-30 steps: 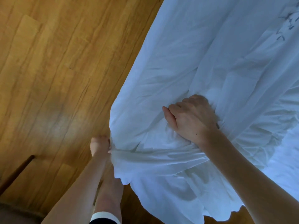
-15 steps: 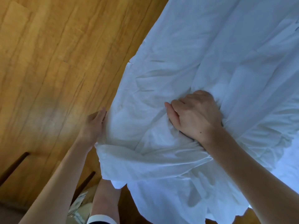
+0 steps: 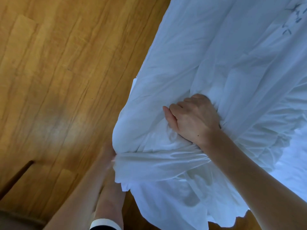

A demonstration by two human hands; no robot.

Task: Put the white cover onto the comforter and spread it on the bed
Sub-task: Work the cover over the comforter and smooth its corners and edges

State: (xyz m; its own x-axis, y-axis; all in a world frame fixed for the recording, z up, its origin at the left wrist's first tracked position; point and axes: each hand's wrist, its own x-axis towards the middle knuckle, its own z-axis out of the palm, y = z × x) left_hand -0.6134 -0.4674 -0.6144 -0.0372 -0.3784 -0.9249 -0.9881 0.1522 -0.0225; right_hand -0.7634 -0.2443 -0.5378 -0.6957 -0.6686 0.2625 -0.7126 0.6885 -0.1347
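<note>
1. Cover point(image 3: 224, 72): white, rumpled, fills the right side of the view and hangs down over the wood floor point(image 3: 58, 72) at its near end.
2. Comforter: cannot tell it apart from the cover; both are white. Padded bulk shows under the fabric near the right hand.
3. Right hand point(image 3: 194, 118): on top of the cover, about mid-fabric, fingers curled into a fist with a bunch of cloth gathered in it. Creases radiate from the fist.
4. Left hand point(image 3: 108, 156): at the cover's left edge, low and blurred. It grips the fabric edge; a taut band of cloth runs from it across to below the right wrist. Exact finger positions not clear.
5. Small dark marks on the cover at its far right corner.
6. A leg and a dark sock with a white band point(image 3: 104, 224) show just below the left hand, beside the cover's hanging hem.
</note>
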